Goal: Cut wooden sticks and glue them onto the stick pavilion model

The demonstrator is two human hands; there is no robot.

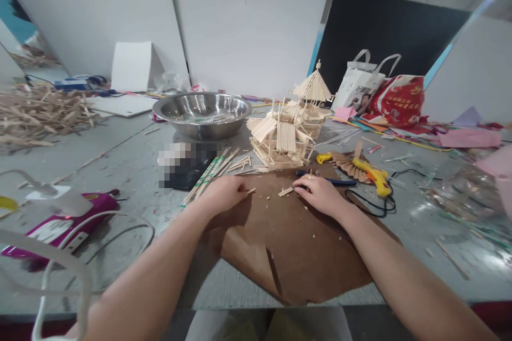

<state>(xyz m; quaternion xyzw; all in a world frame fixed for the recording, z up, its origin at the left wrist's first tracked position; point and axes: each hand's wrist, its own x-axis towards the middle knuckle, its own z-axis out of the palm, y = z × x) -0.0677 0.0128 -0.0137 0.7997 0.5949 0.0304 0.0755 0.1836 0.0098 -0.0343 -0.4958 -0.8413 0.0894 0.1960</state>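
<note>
My left hand is closed in a pinch on a short wooden stick, just above the brown sheet. To its right, a few short stick pieces lie together on the sheet. My right hand rests beside them with bent fingers, a dark gap showing between thumb and forefinger; the fingertips are close to the pieces, and touching cannot be made out. Behind that hand lie blue-handled pliers, partly hidden by it. A wooden stick model of a house with a pointed-roof tower stands beyond both hands.
A yellow glue gun with a black cable lies right of the pliers. A steel bowl, a dark phone and loose sticks are at left. A purple power strip with white cables is nearer. Bags stand at back right.
</note>
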